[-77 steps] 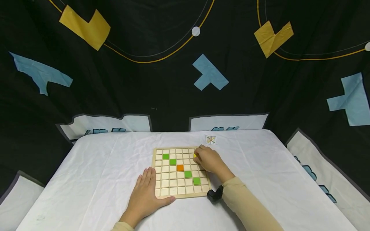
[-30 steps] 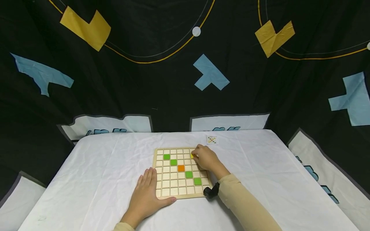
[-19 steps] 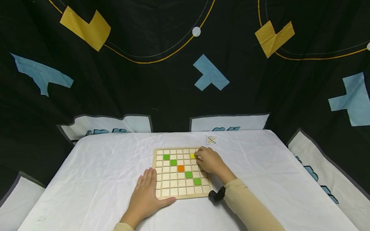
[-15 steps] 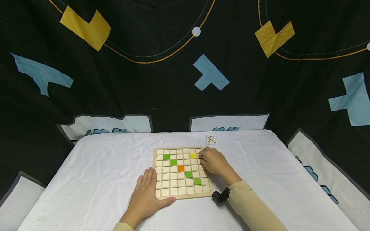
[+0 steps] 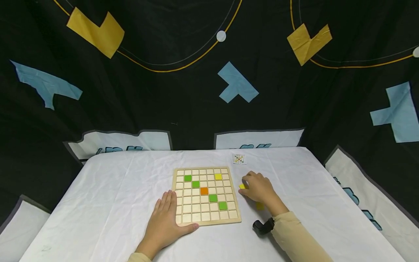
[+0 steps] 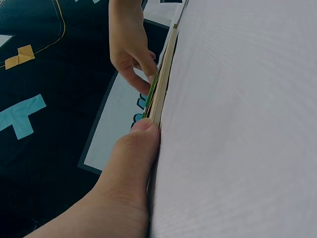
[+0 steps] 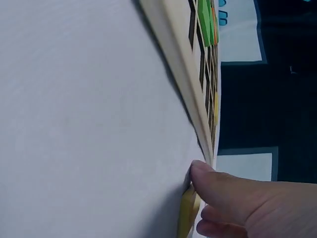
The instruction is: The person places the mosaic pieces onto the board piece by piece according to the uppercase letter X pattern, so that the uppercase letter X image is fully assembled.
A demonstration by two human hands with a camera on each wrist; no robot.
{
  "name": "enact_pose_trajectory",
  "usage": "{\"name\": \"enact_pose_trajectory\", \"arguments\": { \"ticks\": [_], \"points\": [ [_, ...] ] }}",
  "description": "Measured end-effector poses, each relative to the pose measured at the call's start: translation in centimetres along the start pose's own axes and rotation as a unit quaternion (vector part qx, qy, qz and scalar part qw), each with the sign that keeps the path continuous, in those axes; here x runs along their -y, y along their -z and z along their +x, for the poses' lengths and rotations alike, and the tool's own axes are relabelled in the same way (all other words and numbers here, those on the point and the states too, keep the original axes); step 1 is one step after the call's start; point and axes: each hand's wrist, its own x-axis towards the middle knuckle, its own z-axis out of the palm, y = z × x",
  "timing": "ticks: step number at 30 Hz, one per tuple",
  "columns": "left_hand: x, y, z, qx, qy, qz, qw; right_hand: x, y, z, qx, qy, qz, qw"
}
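A square wooden grid board [image 5: 216, 221] lies flat on the white cloth. Five fingers of my left hand [image 5: 163, 220] are spread along its left side and near corner; the thumb [image 6: 131, 153] presses its near edge. Several green tiles [image 5: 213, 198] and an orange tile [image 5: 204, 191] form a diagonal across the grid, and a yellow tile [image 5: 218, 177] sits in a cell at upper right. Right of the board, my right hand [image 5: 260, 188] pinches another yellow tile [image 5: 242, 186] at the cloth between thumb and curled fingers. A further yellow tile [image 5: 259, 206] shows partly beneath that hand.
Behind the board's far right corner lies a small printed pattern card [image 5: 239, 159]. A black wrist device [image 5: 263, 227] sticks out from the right sleeve. A dark curtain [image 5: 183, 102] with coloured patches hangs beyond the table.
My right hand has let go of a yellow tile in the upper-right cell, then moved right and toward me, off the board, to another yellow tile. The left hand stays put.
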Motion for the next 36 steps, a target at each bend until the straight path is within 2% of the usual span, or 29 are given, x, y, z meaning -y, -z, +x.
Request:
{"name": "enact_pose_trajectory", "arguments": {
  "ticks": [9,19,22,26,30,36],
  "points": [
    [0.0,0.0,0.0,0.001,0.002,-0.004,1.0000,-0.4,-0.1,-0.5,-0.008,-0.005,0.027,0.9996],
    [0.1,0.0,0.0,0.001,0.001,-0.004,1.0000,-0.4,-0.7,-0.1,0.002,0.020,0.040,0.9990],
    [0.1,0.0,0.0,0.002,0.002,-0.006,1.0000,-0.4,-0.8,0.1,-0.006,0.018,0.035,0.9992],
    [0.1,0.0,0.0,0.003,0.003,-0.005,1.0000,-0.4,-1.1,0.3,-0.033,0.039,0.009,0.9986],
    [0.1,0.0,0.0,0.002,0.002,-0.003,1.0000,-0.1,-1.3,0.6,-0.041,0.046,-0.004,0.9981],
    [0.0,0.0,0.0,-0.001,-0.001,-0.001,1.0000,1.4,-1.1,1.0,-0.027,0.037,0.020,0.9988]
  ]
}}
